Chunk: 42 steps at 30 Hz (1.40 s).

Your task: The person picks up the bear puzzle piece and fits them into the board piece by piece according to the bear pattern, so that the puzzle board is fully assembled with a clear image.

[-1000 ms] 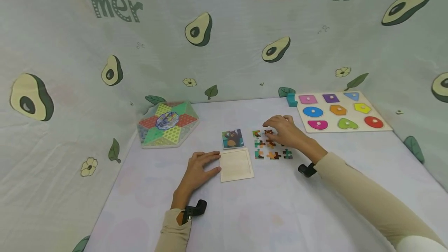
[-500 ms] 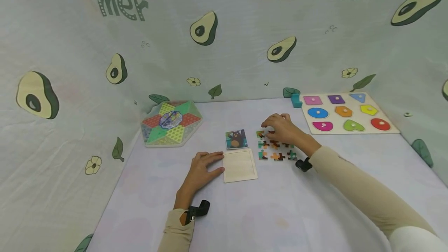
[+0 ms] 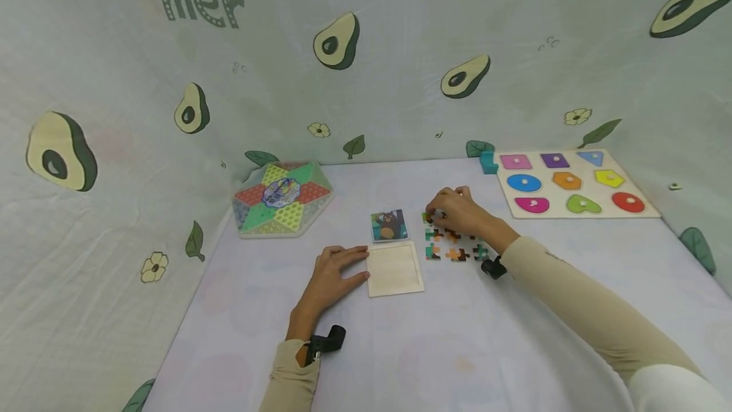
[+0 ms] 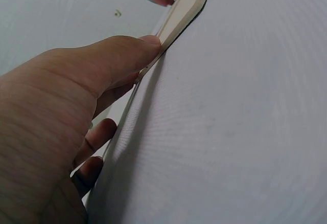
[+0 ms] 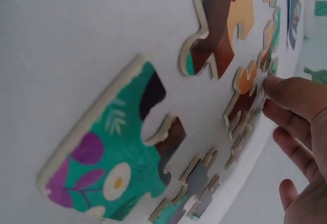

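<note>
My left hand (image 3: 328, 277) rests at the left edge of a square wooden puzzle tray (image 3: 394, 269), fingers spread. In the left wrist view its thumb tip meets the edge of the tray (image 4: 186, 6). My right hand (image 3: 462, 215) is over the top row of several jigsaw pieces laid in rows, with thumb and index finger pinching a dark piece. In the right wrist view the thumb (image 5: 294, 93) is at the far pieces, and a green corner piece (image 5: 115, 152) with purple flowers lies nearest. The right hand hides part of the upper rows.
A bear picture card (image 3: 389, 226) lies just above the tray. A board of coloured shapes (image 3: 551, 199) is at the back right, beside a small teal block (image 3: 488, 163). A hexagonal star-patterned game box (image 3: 280, 199) sits at the back left.
The right hand has shifted slightly left along the top row of pieces, its thumb and index finger drawing together. The left hand stays at the tray's edge; the head view has turned slightly.
</note>
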Each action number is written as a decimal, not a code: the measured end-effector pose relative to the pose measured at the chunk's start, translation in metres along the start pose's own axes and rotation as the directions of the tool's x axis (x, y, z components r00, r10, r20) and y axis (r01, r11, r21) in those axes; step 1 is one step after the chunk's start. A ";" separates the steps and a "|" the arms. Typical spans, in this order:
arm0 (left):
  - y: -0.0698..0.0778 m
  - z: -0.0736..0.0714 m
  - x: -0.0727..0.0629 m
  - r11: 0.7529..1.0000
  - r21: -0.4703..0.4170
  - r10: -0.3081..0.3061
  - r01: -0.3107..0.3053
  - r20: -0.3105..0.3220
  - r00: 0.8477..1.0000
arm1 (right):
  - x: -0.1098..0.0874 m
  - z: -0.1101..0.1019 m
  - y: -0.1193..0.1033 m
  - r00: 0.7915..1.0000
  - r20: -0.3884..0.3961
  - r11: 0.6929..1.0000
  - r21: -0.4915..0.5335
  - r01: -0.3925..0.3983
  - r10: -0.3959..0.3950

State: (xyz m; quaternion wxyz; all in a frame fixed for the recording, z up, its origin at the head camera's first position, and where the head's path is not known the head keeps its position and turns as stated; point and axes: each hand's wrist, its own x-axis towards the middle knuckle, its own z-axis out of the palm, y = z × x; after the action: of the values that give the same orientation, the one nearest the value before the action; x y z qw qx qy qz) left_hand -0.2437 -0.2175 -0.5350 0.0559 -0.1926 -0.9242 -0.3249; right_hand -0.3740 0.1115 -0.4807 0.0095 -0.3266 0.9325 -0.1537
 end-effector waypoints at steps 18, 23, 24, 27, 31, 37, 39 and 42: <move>0.005 0.001 0.004 0.999 0.007 0.033 -0.033 -0.019 0.999 | 0.001 -0.014 0.004 0.999 -0.032 0.998 -0.065 0.007 -0.009; 0.003 -0.002 0.004 1.000 0.005 0.017 -0.017 -0.027 0.999 | -0.005 -0.025 -0.008 0.997 -0.061 0.998 -0.055 0.044 -0.048; 0.002 -0.002 0.004 1.000 0.011 0.019 -0.019 -0.030 0.999 | -0.007 -0.026 -0.011 0.996 -0.068 0.997 -0.055 0.051 -0.055; 0.000 -0.001 0.004 1.000 0.015 0.028 -0.027 -0.038 0.999 | -0.013 -0.028 -0.019 0.993 -0.089 0.996 -0.055 0.075 -0.079; 0.000 0.001 0.003 1.000 -0.001 0.023 -0.023 -0.036 0.999 | -0.021 -0.028 -0.029 0.987 -0.108 0.992 -0.039 0.116 -0.120; 0.001 0.002 0.002 1.000 -0.011 0.017 -0.018 -0.022 1.000 | -0.030 -0.024 -0.042 0.977 -0.128 0.985 -0.039 0.166 -0.170; 0.000 0.003 0.001 1.000 -0.007 0.018 -0.018 -0.023 1.000 | -0.032 -0.023 -0.046 0.973 -0.131 0.982 -0.038 0.186 -0.190; -0.002 0.003 -0.001 1.000 0.005 0.006 -0.006 -0.024 1.000 | -0.034 -0.020 -0.052 0.967 -0.130 0.976 -0.044 0.214 -0.218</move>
State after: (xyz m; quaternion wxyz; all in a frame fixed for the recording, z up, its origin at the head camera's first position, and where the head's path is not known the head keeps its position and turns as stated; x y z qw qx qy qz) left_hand -0.2438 -0.2167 -0.5388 0.0683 -0.1915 -0.9237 -0.3246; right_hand -0.3177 0.0991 -0.4495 -0.0750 -0.4151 0.8922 -0.1615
